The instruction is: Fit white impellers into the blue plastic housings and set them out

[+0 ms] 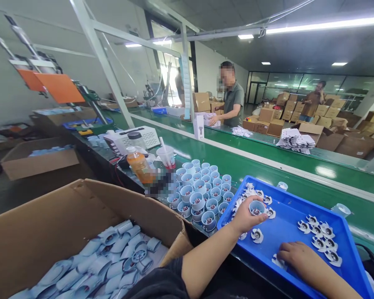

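- The left hand [248, 218] is curled around a white cup [257, 207], fingers closed on its side and its open end facing up, so the cup's long axis stands roughly upright.
- The cup sits at the top of that hand, above the inner part of a blue tray [299, 198], clear of the tray floor.
- The right hand [294, 257] lies low in the tray, fingers bent down over a white finned piece [279, 261]; whether they grip it or only touch it, I cannot tell.
- That piece lies flat, just left of the right hand's fingertips and partly hidden, so its long axis cannot be read.
- Of the two hands, the left is nearer the cup and the right is nearer the finned piece.
- More finned pieces [322, 241] lie in a loose group up and to the right of the right hand, with bare blue tray between them and the left hand.
- Rows of assembled cups [199, 195] stand just left of the tray's rim, on a green belt [361, 218].
- An open cardboard box [50, 224] of white sleeves [112, 259] sits beyond the left forearm, toward the lower left.
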Action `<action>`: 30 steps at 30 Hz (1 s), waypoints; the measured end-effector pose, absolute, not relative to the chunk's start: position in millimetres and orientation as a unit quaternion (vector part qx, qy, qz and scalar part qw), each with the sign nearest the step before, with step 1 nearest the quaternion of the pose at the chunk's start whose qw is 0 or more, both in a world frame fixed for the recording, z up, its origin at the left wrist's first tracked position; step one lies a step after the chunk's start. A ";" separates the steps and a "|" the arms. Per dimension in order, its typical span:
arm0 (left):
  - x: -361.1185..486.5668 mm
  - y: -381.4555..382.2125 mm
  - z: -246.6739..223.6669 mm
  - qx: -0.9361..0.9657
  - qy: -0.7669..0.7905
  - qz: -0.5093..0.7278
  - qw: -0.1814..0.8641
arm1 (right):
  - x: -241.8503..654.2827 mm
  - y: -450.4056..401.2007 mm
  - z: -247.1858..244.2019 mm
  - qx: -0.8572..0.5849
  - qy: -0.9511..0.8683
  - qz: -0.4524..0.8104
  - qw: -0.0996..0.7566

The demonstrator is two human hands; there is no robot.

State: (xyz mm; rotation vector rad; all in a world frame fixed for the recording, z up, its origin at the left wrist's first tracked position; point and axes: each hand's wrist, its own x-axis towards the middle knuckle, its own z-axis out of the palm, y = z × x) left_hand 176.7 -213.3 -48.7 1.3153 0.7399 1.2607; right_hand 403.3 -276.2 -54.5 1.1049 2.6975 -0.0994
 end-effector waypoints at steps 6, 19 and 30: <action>173.8 -212.3 -54.3 0.576 0.317 0.524 0.542 | 379.0 -276.0 -39.0 0.387 0.911 -0.052 0.134; 170.2 -215.9 -54.2 0.605 0.377 0.491 0.501 | 371.8 -275.2 -32.0 0.471 0.864 -0.057 0.168; 160.2 -226.7 -43.1 0.703 0.330 0.525 0.348 | 377.4 -306.1 -9.5 0.527 0.768 -0.277 -0.238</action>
